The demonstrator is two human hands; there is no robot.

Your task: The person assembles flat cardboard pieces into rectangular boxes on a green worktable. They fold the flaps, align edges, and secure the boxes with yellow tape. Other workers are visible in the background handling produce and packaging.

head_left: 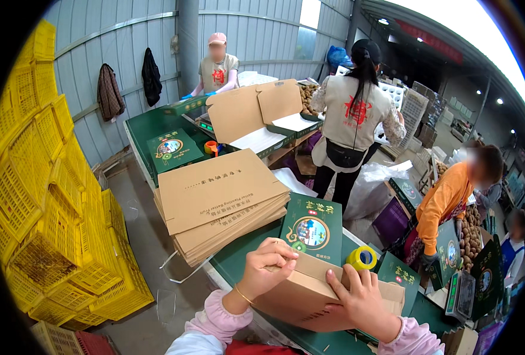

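Observation:
A brown cardboard box [298,299], partly folded, stands tilted at the near edge of the green-topped table [238,251]. My left hand [265,269] has its fingers curled and pinches the box's left end at the upper edge. Over the top edge of the near wall lies my right hand [360,302], its fingers hooked inward and gripping that wall. Just behind the box lies a green printed carton [327,219], and a roll of yellow tape [362,258] sits beside my right fingers. A stack of flat brown cardboard blanks [215,189] is at the far left of my hands.
Yellow crates [73,236] are piled high on the left. Farther back are two opened cartons [233,115], an orange tape dispenser [212,147] and a scale [203,123]. Co-workers stand behind the table and at right, near another scale [461,296] and brown round fruit [471,239].

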